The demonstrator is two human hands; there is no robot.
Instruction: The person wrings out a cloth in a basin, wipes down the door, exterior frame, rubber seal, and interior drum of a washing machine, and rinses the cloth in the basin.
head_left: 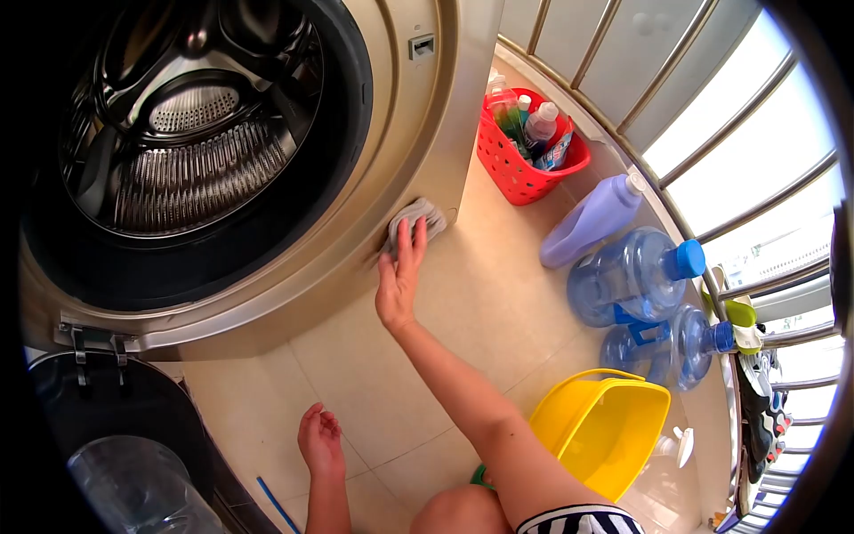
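Note:
My right hand [400, 280] presses a folded grey cloth [416, 222] against the lower right corner of the washing machine's front [418, 133]. Its fingers lie over the cloth. Low in the middle of the view, my left hand [321, 438] hovers above the floor with loosely curled fingers and nothing in it. The machine's round door [124, 418] hangs open at the lower left, its clear glass bowl showing. Inside the dark rubber rim, the metal drum [196, 169] is visible.
A red basket [516, 173] of bottles stands right of the machine. Beyond it are a purple bottle [594, 221], two large blue water jugs [623, 276] and a yellow bucket [614, 427] beside my right arm. Metal railings [676, 169] curve along the right. Shoes [765, 418] sit there too.

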